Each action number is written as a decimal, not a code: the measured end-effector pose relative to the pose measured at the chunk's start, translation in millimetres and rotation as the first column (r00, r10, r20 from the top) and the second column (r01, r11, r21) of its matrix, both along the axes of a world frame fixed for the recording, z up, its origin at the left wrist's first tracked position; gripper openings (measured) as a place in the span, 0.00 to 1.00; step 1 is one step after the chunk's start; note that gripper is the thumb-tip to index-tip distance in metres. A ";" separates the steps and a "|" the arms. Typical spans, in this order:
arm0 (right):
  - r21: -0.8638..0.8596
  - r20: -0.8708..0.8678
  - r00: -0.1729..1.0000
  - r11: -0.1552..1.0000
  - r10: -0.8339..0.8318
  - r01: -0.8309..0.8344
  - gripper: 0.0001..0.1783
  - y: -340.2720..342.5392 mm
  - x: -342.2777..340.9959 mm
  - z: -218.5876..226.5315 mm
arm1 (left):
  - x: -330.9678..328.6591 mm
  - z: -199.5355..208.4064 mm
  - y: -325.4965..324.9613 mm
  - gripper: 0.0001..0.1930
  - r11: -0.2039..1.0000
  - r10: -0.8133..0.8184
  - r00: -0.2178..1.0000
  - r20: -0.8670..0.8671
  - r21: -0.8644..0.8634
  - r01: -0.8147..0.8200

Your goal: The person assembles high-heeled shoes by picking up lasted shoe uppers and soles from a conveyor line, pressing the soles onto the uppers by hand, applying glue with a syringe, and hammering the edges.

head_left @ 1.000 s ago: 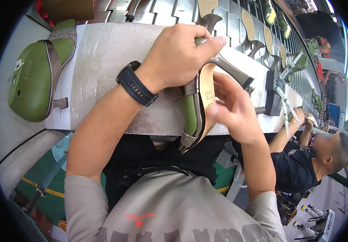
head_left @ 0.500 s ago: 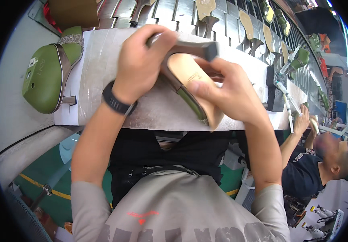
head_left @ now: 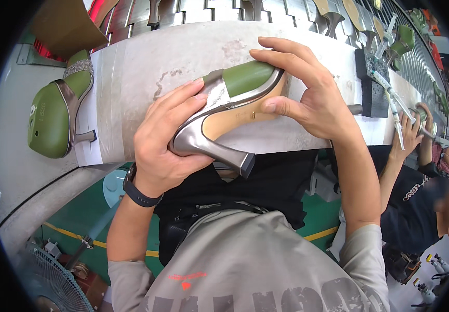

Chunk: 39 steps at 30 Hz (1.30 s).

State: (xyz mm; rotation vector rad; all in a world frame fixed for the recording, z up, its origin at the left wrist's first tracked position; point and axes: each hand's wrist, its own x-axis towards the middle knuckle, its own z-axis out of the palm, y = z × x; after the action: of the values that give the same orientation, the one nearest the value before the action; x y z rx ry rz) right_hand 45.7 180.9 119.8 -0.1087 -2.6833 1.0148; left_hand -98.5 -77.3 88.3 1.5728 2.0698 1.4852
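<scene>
A high-heeled shoe point(head_left: 216, 98) with pewter straps and heel lies tilted on its side above the worktop, a green last point(head_left: 250, 79) filling it. Its tan sole point(head_left: 237, 119) and dark heel tip face toward me. Round the heel end, my left hand point(head_left: 164, 132) is closed, fingers over the back strap and thumb under the heel. At the toe, my right hand point(head_left: 307, 88) curves about the shoe, with the fingers on the far side and the thumb by the sole edge. Another heeled shoe on a green last point(head_left: 53, 122) rests on the left.
The pale worktop point(head_left: 131, 67) has stained patches. Beyond it runs a slatted metal conveyor point(head_left: 198, 13) carrying heeled shoe parts. On the right, syringes point(head_left: 391, 96) stand in a black block point(head_left: 370, 78). A co-worker point(head_left: 417, 203) works farther right; a fan point(head_left: 58, 281) stands lower left.
The shoe has been turned from sole up, heel away, to its side with the heel toward me. My left hand moved down to the heel end; my right hand shifted to the toe.
</scene>
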 end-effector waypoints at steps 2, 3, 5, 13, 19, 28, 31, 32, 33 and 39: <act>-0.010 -0.003 1.000 1.000 -0.010 0.010 0.36 -1.1 -1.0 0.8 | -0.3 0.2 0.3 0.38 1.000 0.003 1.000 -0.002 -0.005 -0.003; -0.013 -0.004 1.000 1.000 -0.016 0.015 0.34 -2.3 -2.0 2.4 | -0.9 1.1 1.2 0.37 1.000 -0.007 1.000 -0.016 0.008 0.007; 0.002 0.029 0.999 0.999 -0.037 0.037 0.32 -9.4 -7.4 13.0 | -0.3 0.6 0.5 0.37 1.000 -0.017 1.000 -0.026 0.014 0.017; -0.031 0.074 0.997 1.000 -0.005 0.007 0.40 -10.1 -19.5 8.5 | 1.2 10.5 2.1 0.38 0.999 0.029 0.994 0.104 -0.044 -0.025; 0.145 0.035 0.999 0.989 0.012 -0.017 0.47 -18.4 -26.4 8.7 | -7.4 15.5 -0.9 0.39 0.983 -0.089 0.996 -0.016 -0.165 0.085; 0.162 0.004 1.000 0.987 -0.006 0.006 0.47 -20.3 -28.5 2.5 | -5.8 18.0 1.8 0.34 0.978 -0.104 0.987 -0.125 -0.191 0.079; 0.153 0.021 1.000 0.988 -0.017 0.014 0.45 -21.9 -28.8 5.0 | -3.2 18.3 1.6 0.34 0.981 -0.094 0.989 -0.111 -0.182 0.072; 0.140 0.045 0.999 0.990 -0.027 0.021 0.45 -22.5 -29.5 7.5 | -3.4 17.5 1.9 0.34 0.981 -0.093 0.989 -0.111 -0.183 0.072; 0.127 0.068 0.997 0.992 -0.036 0.028 0.44 -23.5 -30.0 10.3 | -3.8 16.1 2.1 0.34 0.983 -0.087 0.988 -0.124 -0.169 0.065; 0.297 0.067 0.998 0.955 -0.015 -0.005 0.47 -29.6 -26.4 13.7 | 4.7 22.4 2.6 0.35 0.981 -0.030 0.997 -0.067 -0.194 0.016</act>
State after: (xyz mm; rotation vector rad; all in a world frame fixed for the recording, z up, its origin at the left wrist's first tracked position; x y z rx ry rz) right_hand 19.2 151.4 133.6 -0.0916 -2.8603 0.6040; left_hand -93.8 -74.7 110.7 1.5875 2.1515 1.1958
